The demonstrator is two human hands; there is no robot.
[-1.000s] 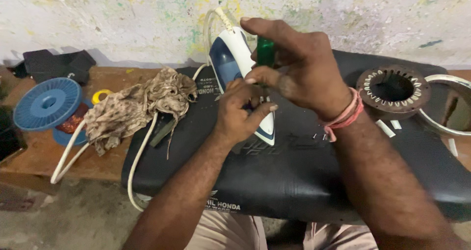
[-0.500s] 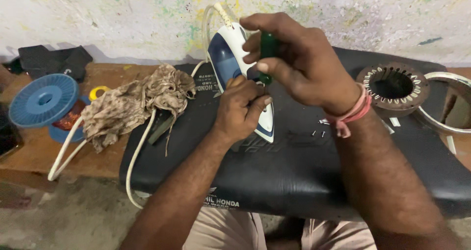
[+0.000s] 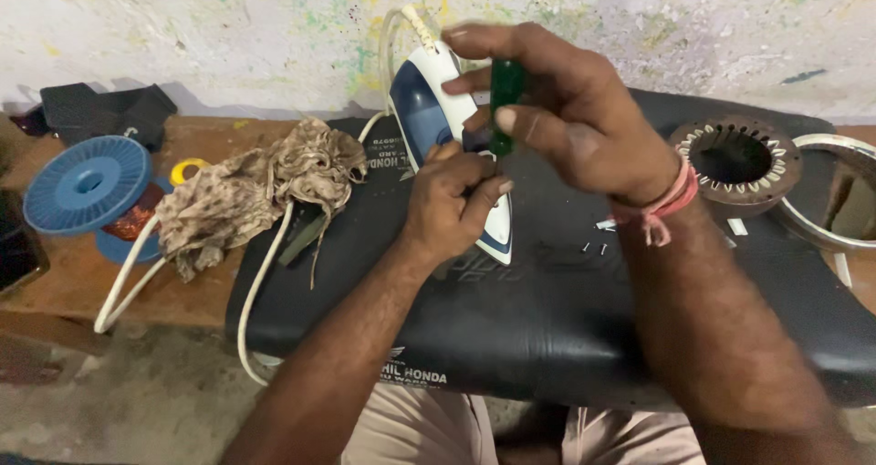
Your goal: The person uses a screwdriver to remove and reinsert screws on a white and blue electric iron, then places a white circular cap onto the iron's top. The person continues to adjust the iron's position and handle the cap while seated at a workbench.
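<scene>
Two hands on job — right hand (image 3: 584, 109) now gripping green screwdriver (image 3: 505, 100) upright; left hand (image 3: 453, 200) fingers pinching white-and-blue iron (image 3: 429, 109), unmoved.

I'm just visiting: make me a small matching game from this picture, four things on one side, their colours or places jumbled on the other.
Things:
1. screwdriver handle
2. spool
3. rag
4. metal ring with slots

Descriptions:
A. blue, far left on the bench
B. green, in the right hand
C. on the black cushion's right end
D. crumpled, brownish, over the white cord

Pairs: 1-B, 2-A, 3-D, 4-C
</scene>
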